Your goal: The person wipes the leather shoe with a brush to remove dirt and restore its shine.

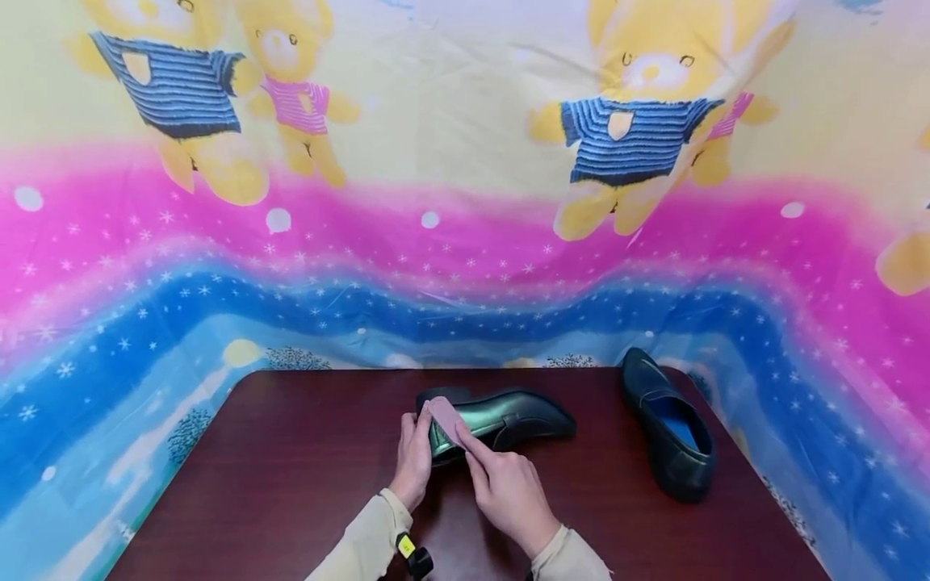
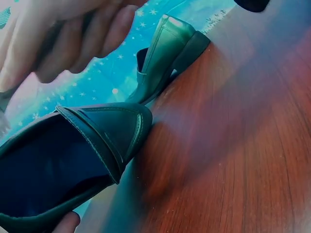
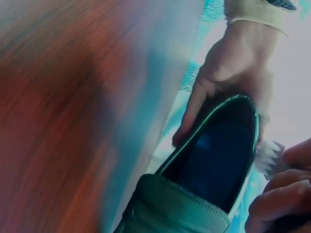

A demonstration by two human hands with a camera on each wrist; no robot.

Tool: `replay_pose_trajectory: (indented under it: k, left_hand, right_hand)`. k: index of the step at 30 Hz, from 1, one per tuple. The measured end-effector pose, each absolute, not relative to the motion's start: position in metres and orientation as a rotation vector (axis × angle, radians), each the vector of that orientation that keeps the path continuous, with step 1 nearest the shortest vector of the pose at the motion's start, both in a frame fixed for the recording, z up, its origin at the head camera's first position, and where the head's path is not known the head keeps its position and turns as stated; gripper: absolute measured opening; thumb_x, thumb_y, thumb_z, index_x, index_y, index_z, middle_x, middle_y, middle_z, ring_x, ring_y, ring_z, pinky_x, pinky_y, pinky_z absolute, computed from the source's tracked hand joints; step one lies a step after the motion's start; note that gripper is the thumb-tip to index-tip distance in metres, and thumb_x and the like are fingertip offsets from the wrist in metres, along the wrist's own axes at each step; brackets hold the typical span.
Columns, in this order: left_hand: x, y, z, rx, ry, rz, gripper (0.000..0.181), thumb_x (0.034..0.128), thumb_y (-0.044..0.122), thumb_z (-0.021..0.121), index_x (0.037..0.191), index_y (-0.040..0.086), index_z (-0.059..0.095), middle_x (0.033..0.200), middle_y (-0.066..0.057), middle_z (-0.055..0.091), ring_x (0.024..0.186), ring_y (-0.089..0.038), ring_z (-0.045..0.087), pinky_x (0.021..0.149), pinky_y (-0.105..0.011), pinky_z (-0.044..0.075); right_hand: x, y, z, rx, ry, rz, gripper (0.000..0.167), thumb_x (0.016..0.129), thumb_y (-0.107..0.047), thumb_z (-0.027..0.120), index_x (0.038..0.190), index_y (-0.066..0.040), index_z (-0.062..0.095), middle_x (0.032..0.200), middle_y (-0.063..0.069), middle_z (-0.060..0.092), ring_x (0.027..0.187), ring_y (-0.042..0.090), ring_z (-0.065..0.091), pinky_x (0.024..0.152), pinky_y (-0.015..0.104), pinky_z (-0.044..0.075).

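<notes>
My left hand point(image 1: 412, 460) grips a dark, glossy loafer point(image 1: 534, 413) at its heel end, above the table. The loafer lies tilted on its side in the head view, toe pointing right; its dark blue insole point(image 3: 214, 150) shows in the right wrist view. With thumb and fingers my right hand point(image 1: 514, 494) pinches a small pale pink cloth point(image 1: 445, 418) against the side of the loafer near the heel. A zigzag edge of the cloth point(image 3: 268, 159) shows in the right wrist view. Parts of both hands are blurred in the wrist views.
A second dark loafer point(image 1: 672, 440) stands on the brown wooden table point(image 1: 291, 468) near its right edge, toe toward the back. Behind the table hangs a printed curtain point(image 1: 436, 242) with teddy bears. A black device with a yellow tag point(image 1: 414, 555) is on the left wrist.
</notes>
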State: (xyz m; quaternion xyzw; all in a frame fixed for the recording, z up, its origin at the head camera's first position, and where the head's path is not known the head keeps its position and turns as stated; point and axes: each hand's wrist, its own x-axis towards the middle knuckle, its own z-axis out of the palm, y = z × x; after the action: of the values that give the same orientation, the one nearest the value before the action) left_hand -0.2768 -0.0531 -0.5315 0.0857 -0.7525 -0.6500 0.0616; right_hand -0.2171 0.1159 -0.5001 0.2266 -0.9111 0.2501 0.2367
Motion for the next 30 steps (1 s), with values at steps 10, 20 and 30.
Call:
replay_pose_trajectory:
  k: [10,20,30]
  left_hand:
    - [-0.277,-0.054,-0.536,0.257,-2.249,-2.075,0.062,0.1048,0.064,0.041,0.117,0.005,0.048,0.101,-0.012,0.053,0.097,-0.025,0.051,0.087,-0.037,0.038]
    - [-0.280,-0.059,-0.533,0.231,-2.275,-2.148,0.070,0.0948,0.061,0.065,0.125,0.002,0.044,0.116,-0.018,0.055,0.100,-0.026,0.059,0.081,-0.039,0.058]
    - [-0.279,-0.069,-0.535,0.244,-2.345,-2.135,0.063,0.0908,0.054,0.073,0.117,0.004,0.046,0.111,-0.015,0.058,0.094,-0.024,0.059,0.075,-0.032,0.051]
  right_hand:
    - [-0.228,0.154,-0.504,0.302,-2.519,0.503,0.042,0.097,-0.021,0.071,0.138,-0.030,0.068,0.047,-0.011,0.030,0.040,0.006,0.024,0.041,0.026,0.024]
    - [-0.229,0.162,-0.499,0.347,-2.548,0.608,0.042,0.101,-0.022,0.069,0.142,-0.031,0.065,0.050,-0.014,0.032,0.042,0.003,0.025,0.045,0.024,0.025]
    - [-0.233,0.166,-0.510,0.400,-2.511,0.552,0.041,0.097,-0.020,0.073,0.137,-0.030,0.069,0.049,-0.013,0.036,0.043,0.005,0.029,0.044,0.025,0.026]
